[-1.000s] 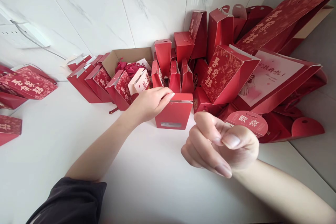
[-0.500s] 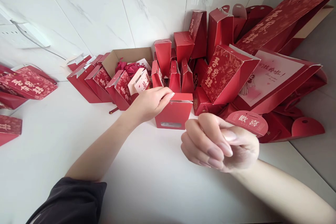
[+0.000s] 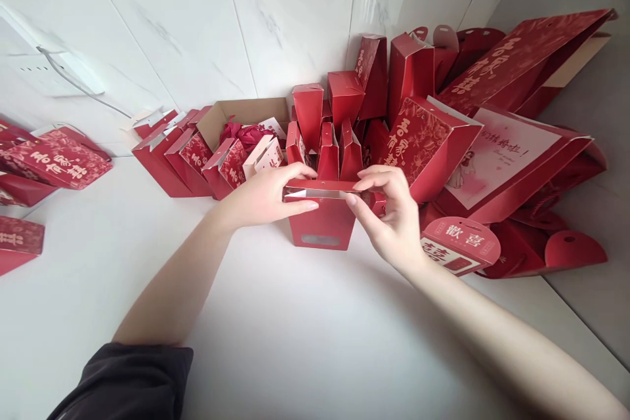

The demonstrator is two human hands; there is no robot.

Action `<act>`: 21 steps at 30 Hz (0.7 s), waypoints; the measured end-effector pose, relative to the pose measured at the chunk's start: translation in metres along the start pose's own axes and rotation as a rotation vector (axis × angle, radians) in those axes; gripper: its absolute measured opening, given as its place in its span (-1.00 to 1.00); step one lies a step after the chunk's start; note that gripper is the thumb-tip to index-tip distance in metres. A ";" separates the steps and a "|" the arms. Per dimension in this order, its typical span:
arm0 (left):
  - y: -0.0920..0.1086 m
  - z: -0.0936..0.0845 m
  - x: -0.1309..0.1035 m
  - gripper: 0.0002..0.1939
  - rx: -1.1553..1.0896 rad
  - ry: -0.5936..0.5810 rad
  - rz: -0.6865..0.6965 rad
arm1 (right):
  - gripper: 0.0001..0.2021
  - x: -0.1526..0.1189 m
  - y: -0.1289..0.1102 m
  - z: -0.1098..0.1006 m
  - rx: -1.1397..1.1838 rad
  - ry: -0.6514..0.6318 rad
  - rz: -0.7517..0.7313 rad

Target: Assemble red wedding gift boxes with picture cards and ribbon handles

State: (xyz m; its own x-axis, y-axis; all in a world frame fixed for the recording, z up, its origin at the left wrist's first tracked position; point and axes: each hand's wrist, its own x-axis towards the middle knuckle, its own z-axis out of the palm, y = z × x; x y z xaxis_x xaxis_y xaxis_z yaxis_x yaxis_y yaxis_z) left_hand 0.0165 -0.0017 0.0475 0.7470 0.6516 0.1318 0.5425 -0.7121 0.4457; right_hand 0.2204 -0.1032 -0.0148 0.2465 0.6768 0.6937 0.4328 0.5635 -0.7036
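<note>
1. Table: white, far edge along the marbled wall, right edge running down toward the near right corner.
2. Large gift bags by the table's far right corner: a patterned one tilted at the back, a pink-panel bag leaning in front of it, a floral bag to its left.
3. Cardboard box near the middle of the far edge, dark red material inside, small red boxes either side.
4. Windowed red bag: upright on the table, around mid-width toward the far edge, in front of the small boxes. Top slit partly open, pale inside showing.
5. Our left hand: fingers curled over the windowed red bag's top left corner, thumb in front, the rest behind.
6. Our right hand: thumb and index finger pinching its top rim near the right corner, other fingers bent.
7. Round-topped box: near the table's right edge, right of our right hand.
8. Smallest: clear window, low on the front of the windowed red bag.
</note>
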 end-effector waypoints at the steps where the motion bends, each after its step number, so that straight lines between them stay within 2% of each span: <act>1: -0.002 -0.003 -0.002 -0.54 0.002 -0.004 0.002 | -0.89 0.001 0.009 0.003 -0.016 -0.039 0.035; 3: -0.005 -0.008 -0.005 -0.62 -0.009 -0.012 0.028 | -0.81 0.000 0.023 0.008 0.061 -0.131 0.125; 5: -0.007 -0.010 -0.006 -0.63 -0.035 -0.019 0.045 | -0.64 -0.004 0.031 0.012 0.182 -0.186 0.224; 7: -0.009 -0.011 -0.005 -0.61 -0.051 -0.019 0.026 | -0.49 -0.006 0.035 0.014 0.282 -0.216 0.308; 9: -0.010 -0.012 -0.004 -0.56 -0.061 -0.043 -0.024 | -0.44 -0.007 0.037 0.014 0.336 -0.226 0.371; 12: -0.012 -0.013 -0.001 -0.57 -0.138 -0.161 -0.086 | -0.59 -0.004 0.042 0.012 0.361 -0.239 0.410; 15: -0.016 -0.008 0.002 -0.58 -0.180 -0.259 -0.109 | -0.74 -0.002 0.048 0.010 0.360 -0.247 0.387; 18: -0.020 0.002 0.006 -0.62 -0.161 -0.325 -0.165 | -0.76 -0.003 0.056 0.012 0.377 -0.246 0.365; 21: -0.022 0.014 0.007 -0.59 -0.210 -0.359 -0.234 | -0.72 -0.007 0.065 0.014 0.433 -0.352 0.369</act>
State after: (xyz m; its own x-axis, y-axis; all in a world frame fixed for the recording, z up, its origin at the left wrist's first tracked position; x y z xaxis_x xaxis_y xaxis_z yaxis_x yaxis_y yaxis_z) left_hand 0.0149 0.0151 0.0265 0.7194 0.6305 -0.2914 0.6505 -0.4646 0.6008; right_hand 0.2344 -0.0642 -0.0677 -0.0179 0.9346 0.3553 -0.0312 0.3546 -0.9345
